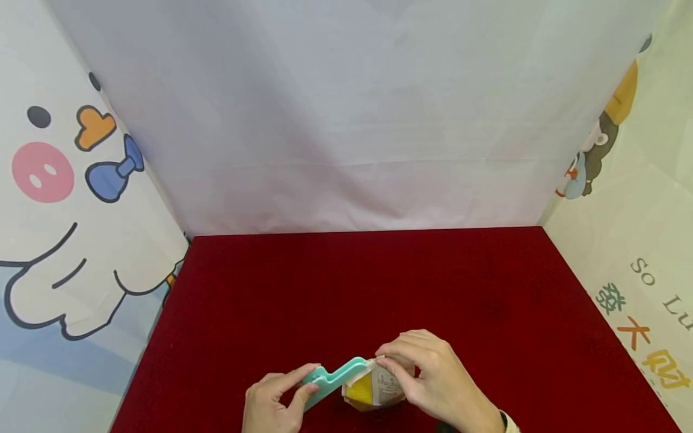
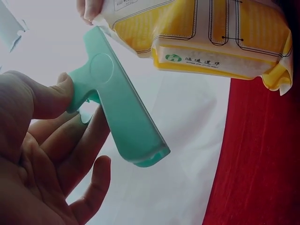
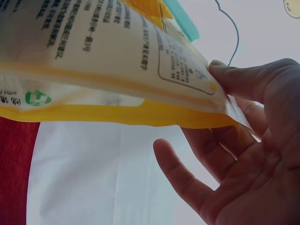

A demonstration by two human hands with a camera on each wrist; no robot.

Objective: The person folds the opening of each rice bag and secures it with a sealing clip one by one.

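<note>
In the head view my left hand (image 1: 277,400) pinches a teal bag clip (image 1: 340,377) between thumb and fingers. The left wrist view shows the thumb on the tab of the clip (image 2: 119,105), its long bar pointing down. A yellow and white printed plastic packet (image 1: 373,388) hangs from my right hand (image 1: 435,376), whose thumb and fingers pinch a corner of its top edge. The clip's far end reaches the other end of that top edge. Up close in the right wrist view, the packet (image 3: 112,51) has rows of printed text, with the clip partly hidden behind it.
A red cloth (image 1: 346,288) covers the table under both hands. Behind stands a white fabric backdrop (image 1: 346,120), with cartoon-printed panels at the left (image 1: 59,240) and right (image 1: 622,240). A band (image 1: 509,422) circles the right wrist.
</note>
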